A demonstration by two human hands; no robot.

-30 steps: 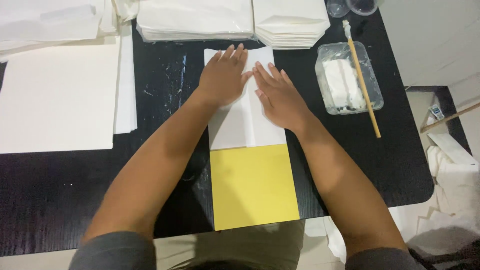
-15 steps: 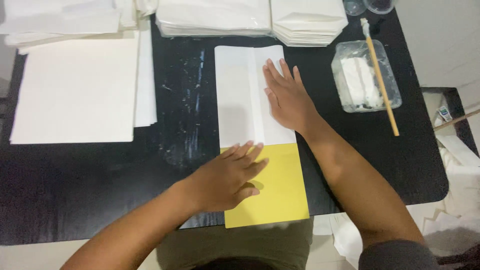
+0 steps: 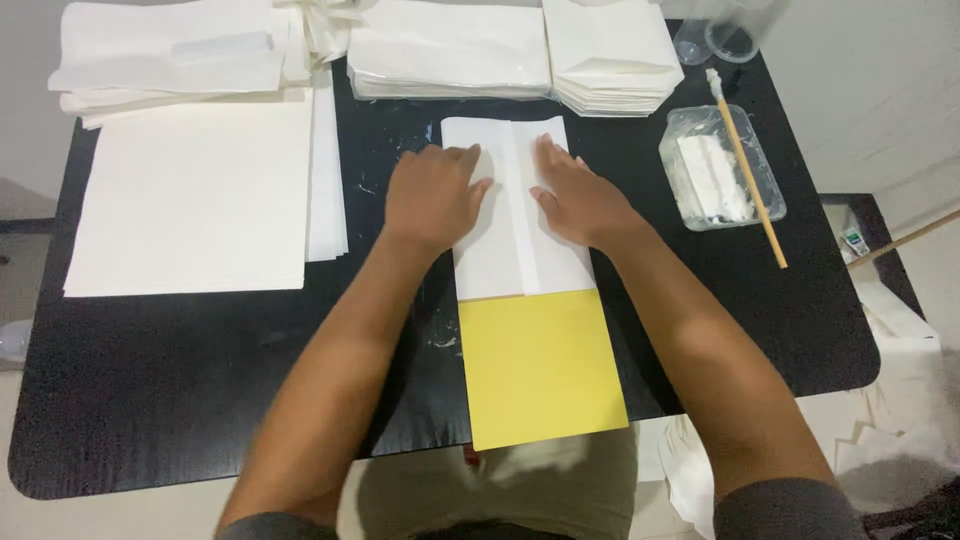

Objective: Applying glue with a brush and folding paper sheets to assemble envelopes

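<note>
A folded white paper (image 3: pixel 515 215) lies lengthwise in the middle of the black table (image 3: pixel 180 400), wrapped over a yellow card (image 3: pixel 540 365) whose near end sticks out past the table's front edge. My left hand (image 3: pixel 432 195) lies flat on the paper's left flap, fingers spread. My right hand (image 3: pixel 578 195) presses flat on the right flap, beside the overlapping seam. Neither hand holds anything.
A stack of large white sheets (image 3: pixel 190 195) lies at the left. More white paper piles (image 3: pixel 450 50) and folded bags (image 3: pixel 610 55) line the far edge. A clear tray of white paste (image 3: pixel 720 170) with a wooden brush (image 3: pixel 748 170) sits at the right.
My left hand has moved from the yellow card's top edge back up onto the white paper's left flap. My right hand has stayed on the right flap.
</note>
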